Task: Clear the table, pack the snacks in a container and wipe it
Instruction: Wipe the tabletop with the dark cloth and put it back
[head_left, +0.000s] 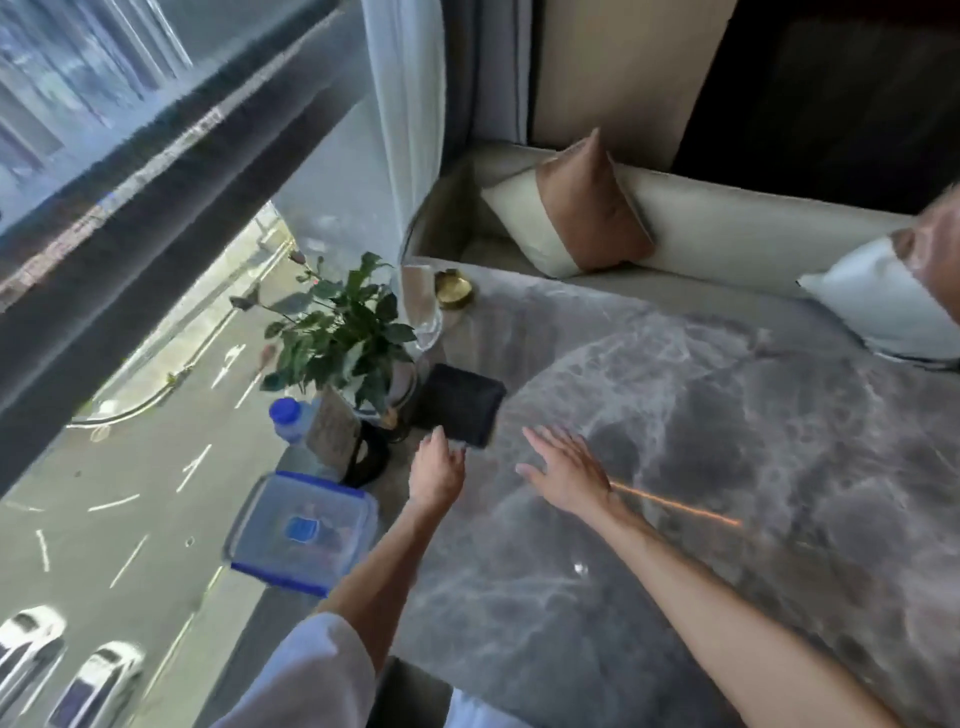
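Note:
A grey marble table (701, 493) fills the middle of the head view. A black box (460, 402) lies on its left part. My left hand (436, 470) reaches to the box's near edge, thumb touching it, fingers loosely bent; whether it grips the box is unclear. My right hand (566, 462) hovers flat just right of the box, fingers spread and holding nothing. A clear plastic container with a blue-rimmed lid (304, 530) sits at the table's left edge by the window. The picture is motion-blurred.
A potted plant (343, 332), a blue-capped bottle (288, 418), a black round object (371, 457), a clear glass (423, 306) and a gold dish (454, 288) crowd the left edge. A cream sofa with cushions (576, 208) runs behind the table. A window is on the left.

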